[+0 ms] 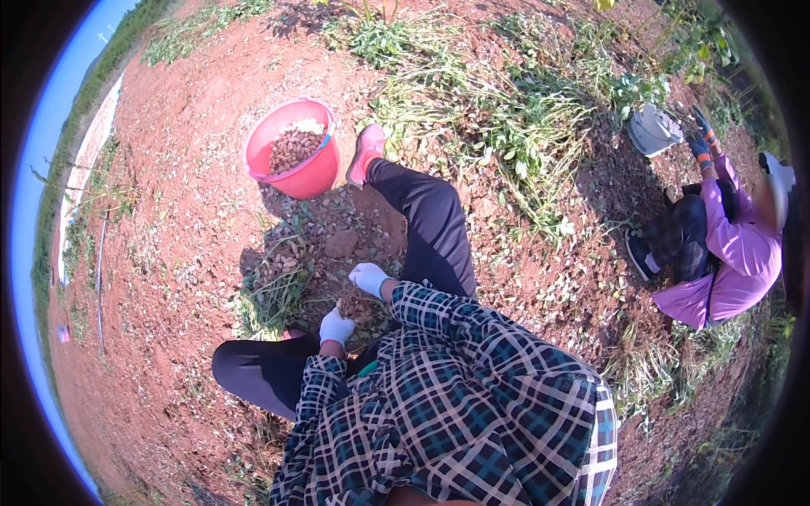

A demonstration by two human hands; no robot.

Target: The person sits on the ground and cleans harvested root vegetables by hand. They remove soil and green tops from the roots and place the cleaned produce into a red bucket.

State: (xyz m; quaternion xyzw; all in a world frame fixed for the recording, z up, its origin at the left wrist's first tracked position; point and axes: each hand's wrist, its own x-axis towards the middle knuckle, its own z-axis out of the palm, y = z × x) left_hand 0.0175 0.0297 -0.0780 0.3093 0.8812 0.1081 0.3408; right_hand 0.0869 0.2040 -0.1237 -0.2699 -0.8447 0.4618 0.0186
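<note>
Both of my hands wear white gloves and meet low between my bent legs. My left hand (337,326) is closed at the root end of a peanut plant (359,309), whose brown, tangled roots show between the hands. Just beyond and to the right, my right hand (369,278) has its fingers curled in; what they grip is too small to make out. Leafy green peanut stalks (277,295) lie on the soil left of the hands. A pink bucket (305,180), part filled with unshelled peanuts (295,150), stands ahead, beside my right foot.
A clod of soil (341,244) lies between bucket and hands. Pulled green plants (515,139) spread over the ground ahead and right. At far right a co-worker in a pink top (742,253) sits with gloved hands near a white bucket (655,130). Red soil (169,253) stretches left.
</note>
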